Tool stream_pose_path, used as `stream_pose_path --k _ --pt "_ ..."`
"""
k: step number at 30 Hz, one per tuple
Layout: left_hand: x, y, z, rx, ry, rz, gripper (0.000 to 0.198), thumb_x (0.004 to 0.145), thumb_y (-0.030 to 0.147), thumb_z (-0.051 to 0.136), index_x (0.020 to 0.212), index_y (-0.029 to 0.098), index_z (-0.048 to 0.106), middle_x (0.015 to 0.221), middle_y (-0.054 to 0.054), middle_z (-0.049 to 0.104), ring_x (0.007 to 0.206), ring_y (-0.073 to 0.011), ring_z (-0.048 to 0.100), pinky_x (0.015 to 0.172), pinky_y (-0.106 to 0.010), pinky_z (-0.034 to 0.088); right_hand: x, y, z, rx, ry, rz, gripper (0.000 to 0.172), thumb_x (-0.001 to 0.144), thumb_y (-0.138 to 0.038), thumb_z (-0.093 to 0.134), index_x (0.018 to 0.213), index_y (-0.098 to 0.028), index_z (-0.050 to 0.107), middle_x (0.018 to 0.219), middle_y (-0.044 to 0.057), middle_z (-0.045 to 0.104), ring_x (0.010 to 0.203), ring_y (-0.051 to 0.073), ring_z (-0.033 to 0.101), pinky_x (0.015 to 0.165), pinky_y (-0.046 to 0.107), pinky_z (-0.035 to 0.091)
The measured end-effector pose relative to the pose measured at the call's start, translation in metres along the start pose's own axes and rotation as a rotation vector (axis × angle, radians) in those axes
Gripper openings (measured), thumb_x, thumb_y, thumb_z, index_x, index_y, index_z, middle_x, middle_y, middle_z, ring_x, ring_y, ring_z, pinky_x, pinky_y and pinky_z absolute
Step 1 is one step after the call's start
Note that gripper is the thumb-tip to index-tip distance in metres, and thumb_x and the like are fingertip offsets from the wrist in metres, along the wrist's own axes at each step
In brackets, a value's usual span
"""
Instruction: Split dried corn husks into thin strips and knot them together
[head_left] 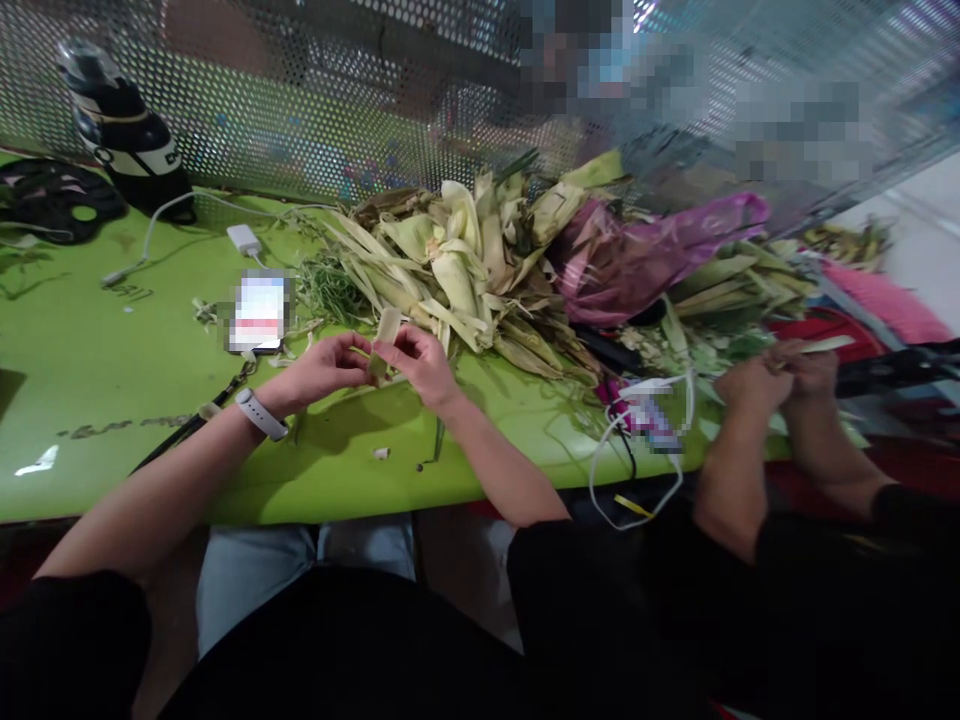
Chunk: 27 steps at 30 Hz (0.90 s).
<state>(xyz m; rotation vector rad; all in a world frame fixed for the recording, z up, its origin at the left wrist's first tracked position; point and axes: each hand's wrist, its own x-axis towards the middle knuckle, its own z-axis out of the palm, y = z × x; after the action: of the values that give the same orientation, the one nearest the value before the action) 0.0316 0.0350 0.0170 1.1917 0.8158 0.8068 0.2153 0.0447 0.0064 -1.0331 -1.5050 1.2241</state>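
Note:
Between both hands, over the front of the green tabletop, is a pale strip of corn husk, its upper end sticking up past my fingers. My left hand, below a white wristband, pinches the strip's lower part. From the other side my right hand grips it with thumb and fingers. Just beyond my hands lies a big heap of corn husks, pale green to dry brown. A bunch of thin green stems sits at its left edge.
A phone lies left of the heap, near a white charger and a black bottle. Behind stands a perforated metal panel. To the right are a pink plastic bag, white cables and a co-worker's hands holding a pale strip.

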Motion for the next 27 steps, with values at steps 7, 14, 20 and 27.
stream_pose_path --k 7,14,20,27 --pt "-0.002 -0.003 0.006 0.102 0.048 0.017 0.025 0.074 0.025 0.080 0.091 0.012 0.067 0.076 -0.006 0.074 0.068 -0.0135 0.069 0.065 -0.026 0.053 -0.004 -0.002 0.004 -0.032 0.100 -0.046 0.043 0.075 -0.055 0.074 0.065 -0.020 0.049 0.054 -0.007 0.043 0.049 0.007 0.037 0.046 0.023 0.030" --pt "-0.001 -0.008 0.003 0.058 0.014 0.013 0.025 0.071 0.032 0.083 0.082 0.013 0.071 0.075 -0.006 0.074 0.067 -0.0130 0.069 0.067 -0.027 0.055 -0.004 0.005 0.003 0.019 0.072 -0.017 0.040 0.084 -0.054 0.065 0.067 -0.021 0.049 0.052 -0.007 0.043 0.045 0.007 0.040 0.043 0.022 0.033" --pt "-0.002 -0.002 0.000 -0.224 0.217 -0.105 0.026 0.065 0.031 0.087 0.074 0.016 0.068 0.078 -0.002 0.072 0.074 -0.0115 0.068 0.066 -0.023 0.051 -0.005 -0.002 -0.006 -0.354 0.160 -0.374 0.027 0.085 -0.048 0.067 0.096 -0.025 0.061 0.094 0.003 0.062 0.087 0.017 0.061 0.076 0.034 0.055" --pt "0.000 -0.003 -0.004 -0.318 0.253 -0.145 0.020 0.064 0.022 0.086 0.066 0.016 0.067 0.073 0.001 0.069 0.065 -0.0075 0.061 0.064 -0.022 0.048 -0.002 0.001 -0.010 -0.706 -0.021 -0.666 0.006 0.086 -0.032 0.070 0.092 -0.032 0.071 0.117 0.004 0.060 0.122 0.023 0.054 0.106 0.045 0.047"
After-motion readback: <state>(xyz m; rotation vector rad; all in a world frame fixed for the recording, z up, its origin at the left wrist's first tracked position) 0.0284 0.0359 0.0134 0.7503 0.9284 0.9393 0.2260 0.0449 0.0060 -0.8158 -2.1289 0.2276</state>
